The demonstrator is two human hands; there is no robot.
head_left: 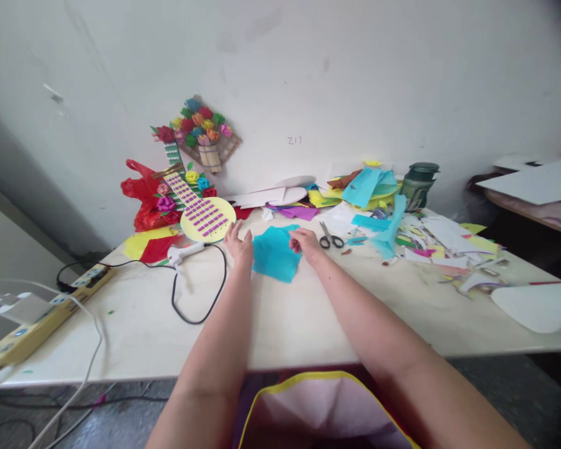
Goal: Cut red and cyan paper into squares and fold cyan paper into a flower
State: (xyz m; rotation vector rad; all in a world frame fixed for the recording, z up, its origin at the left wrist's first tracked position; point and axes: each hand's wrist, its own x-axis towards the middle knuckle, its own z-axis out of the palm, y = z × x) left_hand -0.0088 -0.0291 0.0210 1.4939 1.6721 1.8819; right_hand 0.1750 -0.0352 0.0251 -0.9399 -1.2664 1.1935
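Note:
A piece of blue crepe paper [275, 254] lies creased on the table between my two hands. My left hand [238, 244] is at its left edge, fingers apart, and holds nothing. Over the paper's upper right edge, my right hand [305, 245] has its fingers curled together in a pinch. Whether they grip the paper or something small is hidden. Scissors [331, 237] with dark handles lie just right of my right hand. Left of my left hand, a white glue gun [185, 252] rests with its black cord looped on the table.
A paper guitar [209, 219] and paper flowers [199, 125] stand against the wall. A yellow power strip [47, 315] runs along the table's left side. Paper scraps [442, 240], blue strips [390, 234] and a green bottle [419, 187] are at the right.

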